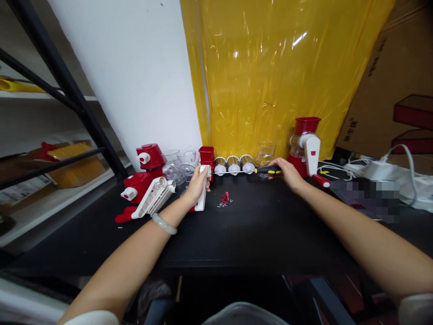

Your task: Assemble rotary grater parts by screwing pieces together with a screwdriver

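My left hand [195, 186] is closed around a white crank handle [202, 201], held upright above the black table. In my right hand [288, 174] is a screwdriver [269, 170] with a black and yellow grip. Its long thin shaft runs level to the left, and the tip meets the upper end of the crank handle; the exact contact is too small to make out. Below, on the table, lie several small screws [221, 205] and small red pieces [225, 197]. Behind the shaft stand three metal grater drums [234, 165] in a row, beside a red hopper [206, 155].
Red grater bodies [137, 186], white crank handles [154, 198] and clear plastic parts [179, 163] sit at the left. On the right are an assembled rotary grater [311, 151], white chargers with cables [375, 170] and a cardboard box [382, 90]. A yellow plastic curtain [270, 76] hangs behind.
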A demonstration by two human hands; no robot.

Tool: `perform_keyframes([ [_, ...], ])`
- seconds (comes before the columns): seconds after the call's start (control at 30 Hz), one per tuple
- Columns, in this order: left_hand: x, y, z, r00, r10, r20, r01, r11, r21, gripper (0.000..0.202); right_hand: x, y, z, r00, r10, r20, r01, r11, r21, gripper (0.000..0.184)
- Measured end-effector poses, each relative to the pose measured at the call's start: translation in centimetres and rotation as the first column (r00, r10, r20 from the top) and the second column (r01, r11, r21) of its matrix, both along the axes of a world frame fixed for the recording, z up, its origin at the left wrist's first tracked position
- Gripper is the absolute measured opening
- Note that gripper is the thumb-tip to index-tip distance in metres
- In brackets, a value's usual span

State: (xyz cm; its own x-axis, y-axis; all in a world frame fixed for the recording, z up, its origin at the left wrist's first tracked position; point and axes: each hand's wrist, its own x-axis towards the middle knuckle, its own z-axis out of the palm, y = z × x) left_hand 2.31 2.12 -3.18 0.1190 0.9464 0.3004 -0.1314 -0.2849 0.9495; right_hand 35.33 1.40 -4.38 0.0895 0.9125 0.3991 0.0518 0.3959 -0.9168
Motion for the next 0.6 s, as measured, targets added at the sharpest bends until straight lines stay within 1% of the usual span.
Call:
perform_keyframes([
  [0.1,-0.03,0.11,-0.02,1.000,0.008,0.002,-0.008,1.000,0.000,0.039,0.26,0.23,-0.34,0.982,-0.077,0.172,0.077,0.997,0.005,0.057],
  [0.17,-0.04,0.16,-0.04,1.000,0.010,0.001,-0.010,1.000,-0.002,0.039,0.35,0.37,-0.48,0.973,-0.107,0.205,0.106,0.994,0.016,0.055],
  [0.23,-0.04,0.18,-0.04,1.000,0.011,-0.003,-0.011,1.000,-0.007,0.039,0.32,0.50,-0.50,0.983,-0.099,0.158,0.097,0.995,0.020,0.053],
  [0.37,-0.02,0.10,-0.04,1.000,0.007,-0.006,-0.008,1.000,-0.012,0.038,0.06,0.61,-0.35,0.998,-0.052,-0.032,0.051,0.998,-0.022,0.049],
  [0.47,0.08,-0.04,-0.04,1.000,0.000,-0.006,0.000,1.000,-0.009,0.037,-0.02,0.41,-0.21,0.985,0.030,-0.172,-0.040,0.998,-0.054,0.047],
  [0.53,0.15,-0.16,-0.04,1.000,-0.007,-0.009,0.007,1.000,-0.008,0.038,0.01,0.18,-0.12,0.970,0.079,-0.228,-0.096,0.993,-0.065,0.046],
  [0.6,0.21,-0.25,-0.02,1.000,-0.013,-0.013,0.013,1.000,-0.008,0.038,0.07,-0.01,-0.04,0.959,0.102,-0.264,-0.127,0.989,-0.081,0.044],
])
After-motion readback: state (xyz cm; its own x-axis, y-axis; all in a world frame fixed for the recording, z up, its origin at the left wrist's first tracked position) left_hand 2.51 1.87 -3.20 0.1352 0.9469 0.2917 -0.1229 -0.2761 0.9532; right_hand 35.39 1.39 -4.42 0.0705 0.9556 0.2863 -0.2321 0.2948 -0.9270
